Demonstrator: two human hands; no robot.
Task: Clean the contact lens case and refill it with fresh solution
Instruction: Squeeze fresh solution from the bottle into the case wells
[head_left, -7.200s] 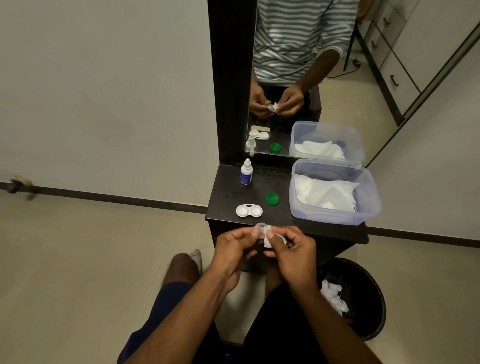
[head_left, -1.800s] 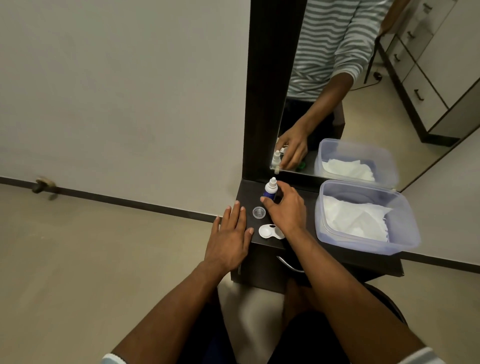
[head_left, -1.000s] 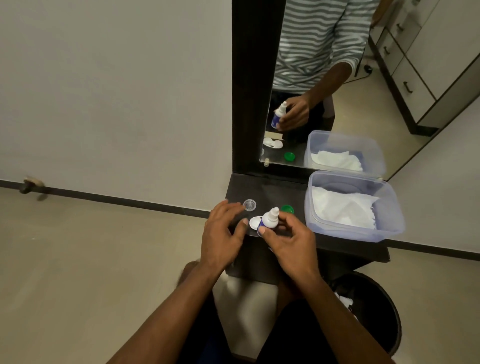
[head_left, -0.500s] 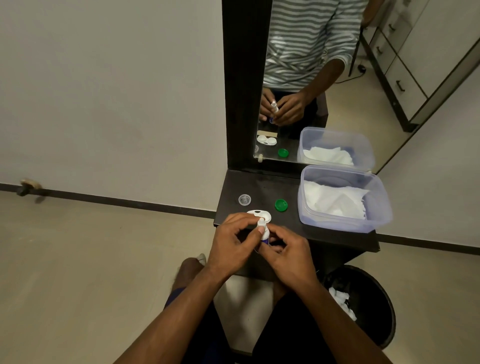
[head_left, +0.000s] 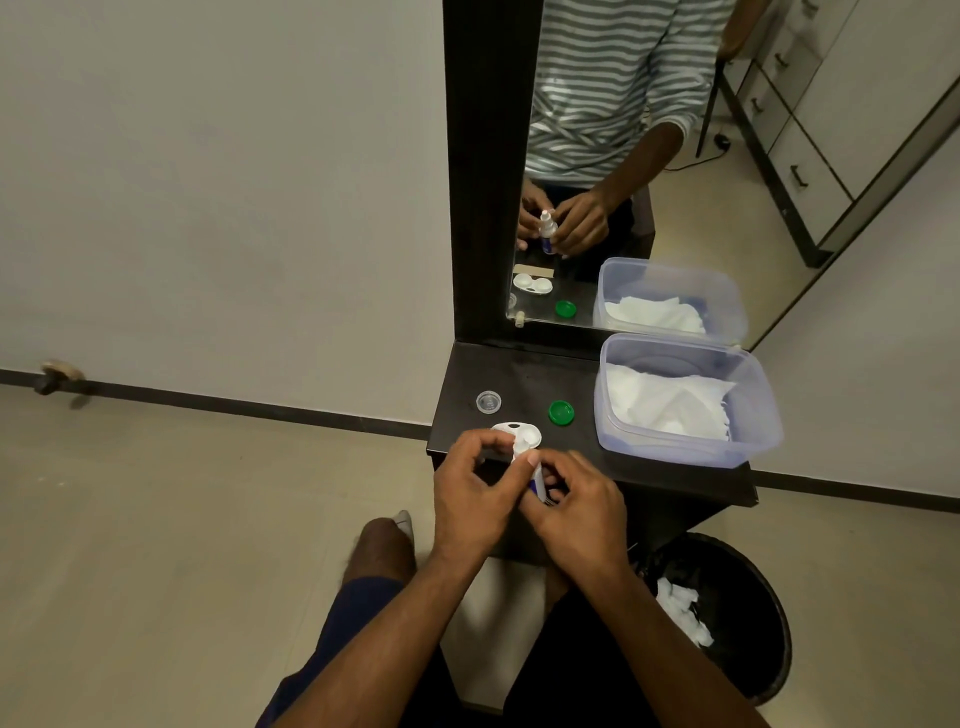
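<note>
Both hands meet over the shelf's (head_left: 519, 379) front edge; right hand (head_left: 582, 512) grips the solution bottle (head_left: 535, 480), left hand (head_left: 475, 493) pinches its white cap (head_left: 519, 451); the open lens case (head_left: 511, 430) lies just behind them.

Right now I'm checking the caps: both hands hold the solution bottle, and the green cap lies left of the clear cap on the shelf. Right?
Not quite. In the head view the green cap lies right of the clear cap. Both the left hand and right hand do hold the solution bottle.
</note>
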